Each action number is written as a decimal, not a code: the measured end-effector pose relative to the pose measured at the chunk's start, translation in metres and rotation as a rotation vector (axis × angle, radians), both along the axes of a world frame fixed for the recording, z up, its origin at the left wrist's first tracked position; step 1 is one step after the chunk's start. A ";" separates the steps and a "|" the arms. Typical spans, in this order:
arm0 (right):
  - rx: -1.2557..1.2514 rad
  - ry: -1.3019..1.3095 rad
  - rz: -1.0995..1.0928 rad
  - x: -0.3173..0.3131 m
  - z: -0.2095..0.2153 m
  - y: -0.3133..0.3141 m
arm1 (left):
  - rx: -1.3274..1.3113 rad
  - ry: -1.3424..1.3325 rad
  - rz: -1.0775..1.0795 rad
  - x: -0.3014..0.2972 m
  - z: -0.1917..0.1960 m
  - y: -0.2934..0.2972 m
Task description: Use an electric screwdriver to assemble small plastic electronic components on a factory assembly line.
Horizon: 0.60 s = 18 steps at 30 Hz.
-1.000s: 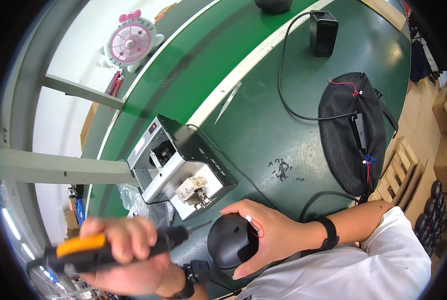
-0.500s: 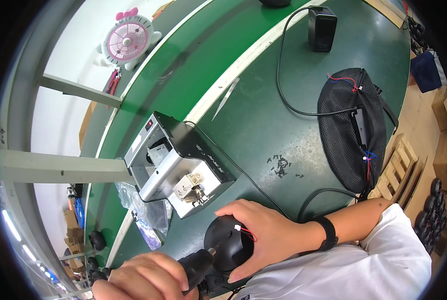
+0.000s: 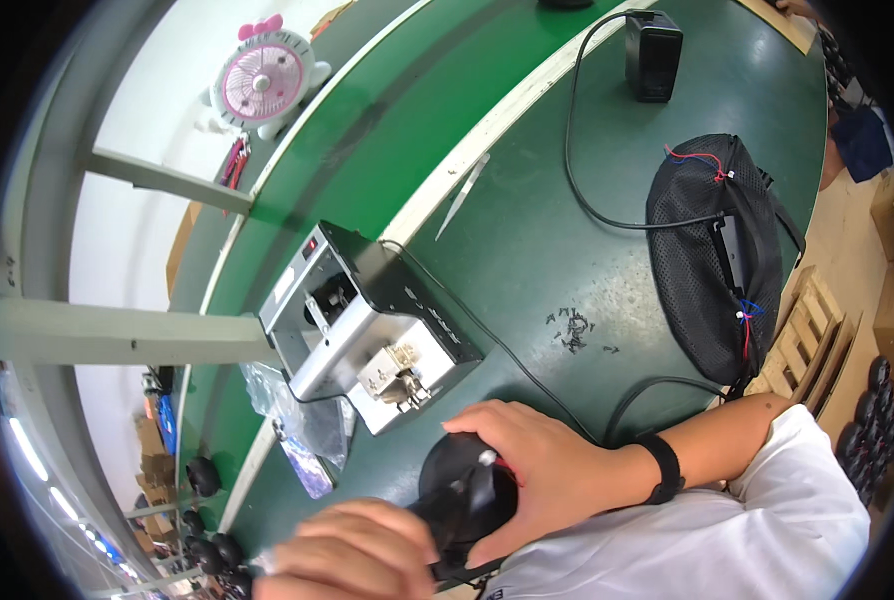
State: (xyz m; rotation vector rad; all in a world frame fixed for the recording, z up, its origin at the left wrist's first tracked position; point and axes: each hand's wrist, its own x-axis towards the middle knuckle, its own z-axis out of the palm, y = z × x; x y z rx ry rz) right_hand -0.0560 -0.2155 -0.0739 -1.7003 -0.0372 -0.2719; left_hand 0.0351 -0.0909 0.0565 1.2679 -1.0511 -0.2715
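My right hand (image 3: 552,470) reaches in from the right with a black wristband on its wrist. It curls around a black round housing (image 3: 477,455), with a small white connector on red wire at its upper face. My left hand (image 3: 352,550), slightly blurred, is closed around a black power screwdriver (image 3: 445,508). The screwdriver points at the housing and overlaps its face; whether its bit touches a screw is hidden. Just beyond the hands stands a silver and black screw feeder (image 3: 367,335).
Small dark screws (image 3: 575,328) lie loose on the green table (image 3: 527,270). A black mesh bag (image 3: 702,270) with coloured wires lies to the right, and a black box (image 3: 653,60) on a cable stands beyond. A phone (image 3: 305,465) and clear plastic bag (image 3: 297,410) lie left.
My left hand has moved right and brought the screwdriver from the housing's edge over its face. My right hand keeps its hold on the housing. The whole view has shifted slightly.
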 end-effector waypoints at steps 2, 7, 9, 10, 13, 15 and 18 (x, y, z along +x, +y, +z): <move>0.086 0.033 -0.018 -0.001 0.001 0.000 | -0.094 -0.059 -0.003 -0.007 -0.012 -0.003; 0.019 -0.059 -0.054 -0.002 -0.002 0.002 | -0.212 -0.052 0.016 -0.007 -0.029 0.002; 0.047 -0.051 -0.053 -0.002 -0.003 0.003 | -0.178 -0.042 0.031 -0.009 -0.029 0.004; 0.045 -0.050 -0.052 -0.002 -0.003 0.003 | -0.158 -0.049 0.035 -0.010 -0.028 0.004; 0.040 -0.029 -0.021 -0.002 -0.002 -0.001 | -0.128 -0.036 0.063 -0.009 -0.028 -0.001; -0.029 -0.078 -0.032 -0.003 -0.001 -0.006 | -0.124 -0.015 0.085 -0.003 -0.030 -0.005; -0.079 -0.238 0.087 -0.007 -0.004 -0.017 | -0.245 -0.136 -0.246 0.014 -0.036 -0.006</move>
